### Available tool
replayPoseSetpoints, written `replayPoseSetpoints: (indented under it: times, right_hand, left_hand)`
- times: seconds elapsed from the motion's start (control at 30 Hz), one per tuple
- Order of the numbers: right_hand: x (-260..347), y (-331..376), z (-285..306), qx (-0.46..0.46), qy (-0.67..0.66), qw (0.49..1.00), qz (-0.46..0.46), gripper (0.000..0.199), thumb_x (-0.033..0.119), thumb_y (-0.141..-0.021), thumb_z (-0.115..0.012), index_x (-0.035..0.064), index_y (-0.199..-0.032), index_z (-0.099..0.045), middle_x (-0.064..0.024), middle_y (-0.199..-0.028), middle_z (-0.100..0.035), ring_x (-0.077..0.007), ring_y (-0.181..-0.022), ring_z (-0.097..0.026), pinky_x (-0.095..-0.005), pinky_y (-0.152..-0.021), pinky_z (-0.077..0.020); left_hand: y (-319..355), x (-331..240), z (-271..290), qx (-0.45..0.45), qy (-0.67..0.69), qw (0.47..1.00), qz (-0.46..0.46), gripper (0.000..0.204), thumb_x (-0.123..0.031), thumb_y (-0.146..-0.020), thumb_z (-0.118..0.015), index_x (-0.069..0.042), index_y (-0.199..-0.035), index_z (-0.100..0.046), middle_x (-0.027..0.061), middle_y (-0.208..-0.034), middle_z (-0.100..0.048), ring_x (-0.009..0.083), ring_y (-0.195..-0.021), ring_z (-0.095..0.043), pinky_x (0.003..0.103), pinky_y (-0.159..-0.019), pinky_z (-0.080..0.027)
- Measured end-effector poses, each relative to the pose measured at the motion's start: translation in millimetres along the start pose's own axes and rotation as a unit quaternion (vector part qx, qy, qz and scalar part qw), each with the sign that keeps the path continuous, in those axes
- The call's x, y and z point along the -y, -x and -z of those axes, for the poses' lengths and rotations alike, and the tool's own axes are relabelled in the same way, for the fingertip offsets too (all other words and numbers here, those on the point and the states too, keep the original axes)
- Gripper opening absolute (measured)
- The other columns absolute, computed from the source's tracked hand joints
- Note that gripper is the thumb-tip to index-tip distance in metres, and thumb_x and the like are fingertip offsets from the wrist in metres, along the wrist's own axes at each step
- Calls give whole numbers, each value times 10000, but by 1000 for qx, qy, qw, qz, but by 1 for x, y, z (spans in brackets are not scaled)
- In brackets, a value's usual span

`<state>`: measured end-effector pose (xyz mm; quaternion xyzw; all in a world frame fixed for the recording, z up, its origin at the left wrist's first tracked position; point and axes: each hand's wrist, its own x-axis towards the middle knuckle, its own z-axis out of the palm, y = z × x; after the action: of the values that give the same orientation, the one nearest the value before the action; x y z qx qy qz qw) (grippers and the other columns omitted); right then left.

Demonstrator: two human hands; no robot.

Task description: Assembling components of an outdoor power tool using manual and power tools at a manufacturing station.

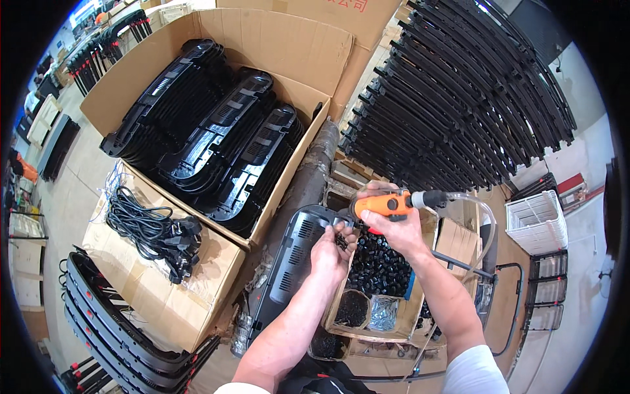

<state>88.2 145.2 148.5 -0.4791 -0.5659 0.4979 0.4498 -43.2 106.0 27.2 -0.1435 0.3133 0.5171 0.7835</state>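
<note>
My right hand (397,226) is wrapped round an orange pneumatic screwdriver (386,205), which has a clear air hose (476,200) at its back end. The screwdriver's front points left, over the upper end of a black vented plastic cover (289,256). My left hand (333,253) is closed loosely on several small black screws (341,241), beside that same end of the cover. The driver's tip and the spot it meets are partly hidden by my fingers. Below my hands stands a parts box (394,338) with black round plastic pieces (380,266), dark screws (352,308) and silver screws (382,312).
A large open carton (285,190) of stacked black covers (226,131) stands at the far left. Bundled black cables (147,220) lie on a closed carton (197,308). Black frames (453,98) are piled at the far right. A white crate (535,223) stands beyond.
</note>
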Motion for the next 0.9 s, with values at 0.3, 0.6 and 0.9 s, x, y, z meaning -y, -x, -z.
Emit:
replayPoseSetpoints:
  times: [0.3,0.6,0.9]
  right_hand:
    - [-32,-36,-7,25,32,999,-2,528,43,-855,-849,-10,-1318,-601,-143,-1203,-732,-203,-1125,-707,-365,-1006,-593]
    - [-31,-46,-15,44,74,996,-31,504,49,-824,-847,-17,-1276,-633,-124,-1177,-734,-183,-1102,-709,-356,-990,-588]
    - [-30,-48,-10,68,126,989,-34,360,85,-821,-846,30,-1145,-701,-72,-1149,-732,-166,-1062,-697,-351,-973,-571]
  left_hand:
    - [25,9,21,52,-147,988,23,273,-297,-1122,-559,-62,-1177,-688,25,-998,-714,117,-810,-663,241,-690,-557]
    - [18,7,42,60,-119,991,24,208,-246,-1101,-611,-61,-1119,-703,-7,-892,-681,91,-729,-619,219,-626,-507]
    - [29,5,27,36,-107,993,-35,229,-205,-1113,-577,-34,-1240,-662,2,-947,-654,102,-789,-603,228,-709,-549]
